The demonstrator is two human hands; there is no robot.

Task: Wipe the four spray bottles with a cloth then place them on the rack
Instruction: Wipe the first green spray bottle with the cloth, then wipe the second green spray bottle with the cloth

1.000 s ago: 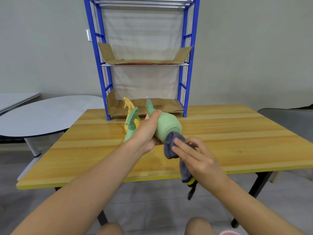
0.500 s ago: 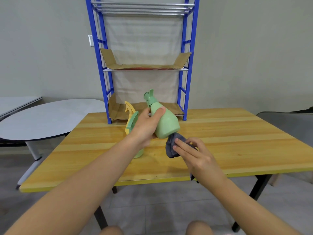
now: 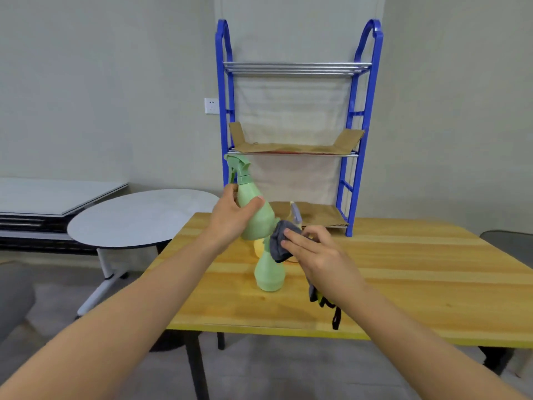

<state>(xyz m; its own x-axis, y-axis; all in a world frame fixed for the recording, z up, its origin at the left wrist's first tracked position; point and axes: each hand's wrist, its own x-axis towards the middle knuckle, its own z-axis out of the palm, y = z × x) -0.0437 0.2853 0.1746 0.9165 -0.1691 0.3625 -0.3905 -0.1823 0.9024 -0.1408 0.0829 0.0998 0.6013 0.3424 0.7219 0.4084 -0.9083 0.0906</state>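
My left hand (image 3: 230,217) grips a light green spray bottle (image 3: 253,209) by its neck and holds it upright above the wooden table (image 3: 403,272). My right hand (image 3: 314,255) presses a grey cloth (image 3: 279,241) against the bottle's lower right side. A second green bottle (image 3: 269,272) stands on the table just below. Behind it a yellow bottle (image 3: 259,246) is mostly hidden, and a pale trigger head (image 3: 295,210) shows above my right hand. The blue rack (image 3: 357,145) stands at the table's far edge, with cardboard on its middle and bottom shelves.
A round grey table (image 3: 138,217) stands to the left of the wooden table, with stacked flat tabletops (image 3: 43,197) behind it. A grey chair back (image 3: 507,241) shows at the far right. A dark strap (image 3: 334,316) hangs from the cloth near the table's front edge.
My left hand has lifted the green bottle higher and turned it upright. The cloth hand followed to its lower side. The camera has tilted up, and more of the rack shows.
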